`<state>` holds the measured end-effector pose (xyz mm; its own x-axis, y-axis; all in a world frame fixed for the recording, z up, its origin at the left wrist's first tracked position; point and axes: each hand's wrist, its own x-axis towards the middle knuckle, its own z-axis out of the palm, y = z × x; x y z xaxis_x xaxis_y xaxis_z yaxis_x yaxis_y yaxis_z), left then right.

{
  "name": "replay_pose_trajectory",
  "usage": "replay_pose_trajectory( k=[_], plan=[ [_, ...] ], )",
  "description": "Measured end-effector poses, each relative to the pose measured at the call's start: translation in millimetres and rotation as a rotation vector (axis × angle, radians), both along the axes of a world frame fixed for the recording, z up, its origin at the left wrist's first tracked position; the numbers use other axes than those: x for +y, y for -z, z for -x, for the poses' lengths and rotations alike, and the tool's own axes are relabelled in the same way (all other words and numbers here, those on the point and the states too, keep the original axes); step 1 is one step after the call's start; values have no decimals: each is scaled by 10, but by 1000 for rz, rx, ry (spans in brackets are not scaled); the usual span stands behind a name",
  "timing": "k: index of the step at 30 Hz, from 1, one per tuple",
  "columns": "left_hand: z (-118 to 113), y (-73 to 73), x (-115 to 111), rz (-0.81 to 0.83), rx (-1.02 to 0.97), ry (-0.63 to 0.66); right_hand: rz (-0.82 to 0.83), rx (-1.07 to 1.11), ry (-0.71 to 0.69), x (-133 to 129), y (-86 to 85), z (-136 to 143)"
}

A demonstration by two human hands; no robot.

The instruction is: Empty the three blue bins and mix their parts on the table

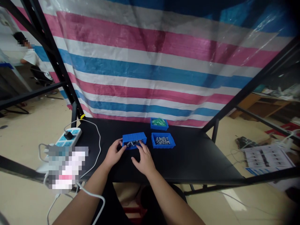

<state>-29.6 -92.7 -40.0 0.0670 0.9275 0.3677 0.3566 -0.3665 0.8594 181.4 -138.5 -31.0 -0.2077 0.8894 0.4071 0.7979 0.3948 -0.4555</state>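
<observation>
A blue plastic bin (pixel 134 137) is tipped up on its side, its opening turned toward me. Dark and silvery small metal parts (pixel 131 143) lie inside; their exact kind is too small to tell. My left hand (pixel 114 152) grips the bin's left end, thumb at the front lower edge. At the right end, my right hand (pixel 145 159) reaches its fingers to the opening and touches the bin there. Its thumb stands apart, and its fingertips are partly hidden. Just right of this is a second blue bin (pixel 163 147) holding many small shiny metal pieces (pixel 162 140).
Behind stands a blue bin (pixel 159 127) with green packets (pixel 158 122). A power strip (pixel 74 133) and white cable (pixel 99 137) occupy the black table's (pixel 199 159) left side. Dark frame posts (pixel 214 131) flank a striped sheet (pixel 145 68). A seated person (pixel 35 59) is at far left.
</observation>
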Motion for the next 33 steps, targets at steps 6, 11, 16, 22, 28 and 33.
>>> replay_pose_trajectory(
  k=[6,11,16,22,28,33],
  plan=[
    [14,-6,6,-55,79,-30,3,79,152,109,82,330],
    [-6,6,-7,66,-6,-74,53,-21,185,243,119,453],
    [-2,48,25,34,-47,-70,98,-85,145,347,95,507],
    [39,108,63,-99,103,-141,140,-108,108,505,80,557],
    [-3,85,36,-150,177,-163,134,-65,130,538,120,585],
    [-25,22,-13,-197,212,-120,130,-39,136,501,142,570]
  ],
)
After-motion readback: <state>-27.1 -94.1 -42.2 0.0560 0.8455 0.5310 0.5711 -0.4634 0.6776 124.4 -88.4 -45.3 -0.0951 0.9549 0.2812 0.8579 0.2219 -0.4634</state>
